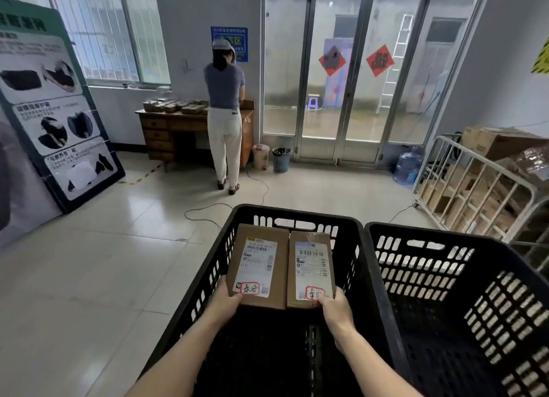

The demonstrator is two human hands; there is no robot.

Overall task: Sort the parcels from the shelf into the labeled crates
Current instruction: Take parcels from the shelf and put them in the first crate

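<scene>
1. Forearms reached over the near rim of the left black crate (297, 211). The right black crate (445, 233) stood touching its side.
2. Inside the left crate, toward its far wall, the left parcel (258, 266) and right parcel (311, 269) sat edge to edge, labels up, likely so they could be read.
3. The left hand (227, 300) clamped the left parcel's near edge, thumb on top. The right hand (334, 307) pinched the right parcel's near edge likewise.
4. Their red-framed tags (251, 288) looked alike, probably why both shared one crate. Whether the parcels rested on its floor could not be told.
</scene>
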